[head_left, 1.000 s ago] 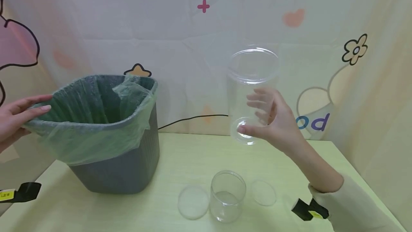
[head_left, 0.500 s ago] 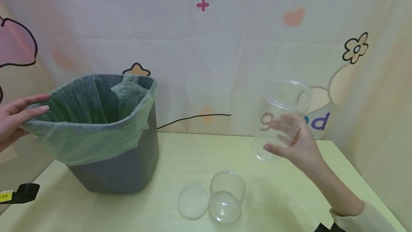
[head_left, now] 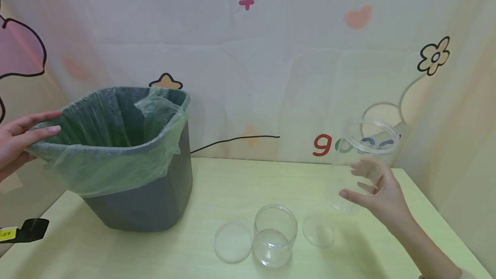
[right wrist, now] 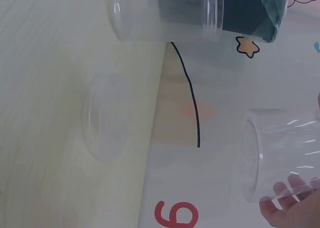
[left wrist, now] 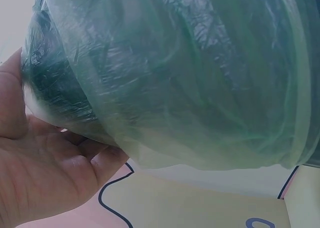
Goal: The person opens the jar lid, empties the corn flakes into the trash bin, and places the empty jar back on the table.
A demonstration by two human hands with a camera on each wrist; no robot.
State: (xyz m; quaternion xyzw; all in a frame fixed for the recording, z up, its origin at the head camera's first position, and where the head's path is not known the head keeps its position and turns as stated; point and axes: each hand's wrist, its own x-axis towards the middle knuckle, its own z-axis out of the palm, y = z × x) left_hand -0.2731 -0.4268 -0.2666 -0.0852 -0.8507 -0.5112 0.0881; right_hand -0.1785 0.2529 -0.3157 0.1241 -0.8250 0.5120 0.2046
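Note:
On the left, a dark grey trash bin stands upright with a thin green bin liner folded over its rim. My left hand grips the bin's left rim through the liner; in the left wrist view several fingers go behind the liner. At the right, my right hand holds a tall clear plastic jar, lidless and leaning slightly, with thumb and fingers around its side. The right wrist view shows this jar raised off the table. Nothing shows inside it.
A shorter clear jar stands open on the pale table, between two round clear lids, the left lid and the right lid. A printed curtain hangs behind, with a black line low on it.
My right hand has carried the tall jar rightward and down, from near mid-table to the right side. My left hand stays on the bin's rim.

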